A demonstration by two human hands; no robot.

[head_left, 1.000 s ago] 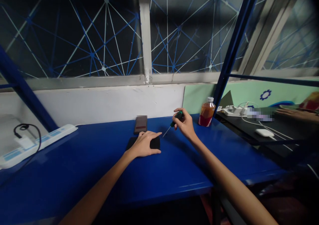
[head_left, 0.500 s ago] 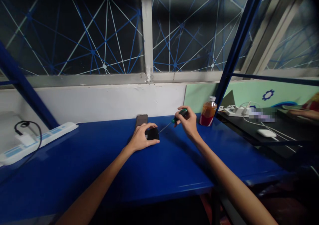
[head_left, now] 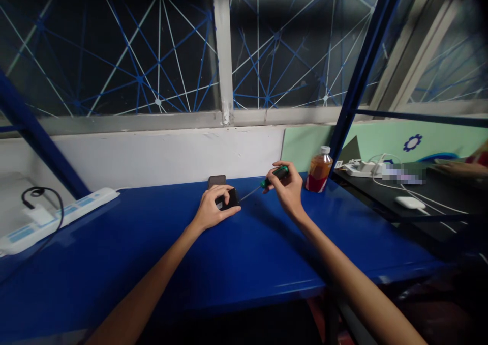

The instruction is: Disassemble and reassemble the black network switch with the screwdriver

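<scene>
Near the middle of the blue table point(head_left: 160, 263), my left hand point(head_left: 210, 206) grips a small black box-like object point(head_left: 233, 198) between thumb and fingers. Its exact kind does not show. My right hand point(head_left: 288, 188) is closed around the green and black handle of a screwdriver point(head_left: 281, 173). The thin metal shaft slants down to the left, and its tip is at or very close to the right end of the black object. Whether the two touch, I cannot tell. Behind my left hand lies a dark flat phone-like thing point(head_left: 217, 180), partly covered by my fingers.
A bottle of orange drink point(head_left: 319, 170) stands at the back right. A white power strip point(head_left: 95, 200) with a plugged-in black cable lies at the left. On a black table point(head_left: 375, 195) to the right are cables and a white adapter point(head_left: 409, 203). A blurred person's arm shows far right.
My left hand has shifted slightly back and left, tilting the black object, and its index finger now bends over it. The screwdriver tip has followed a little to the left.
</scene>
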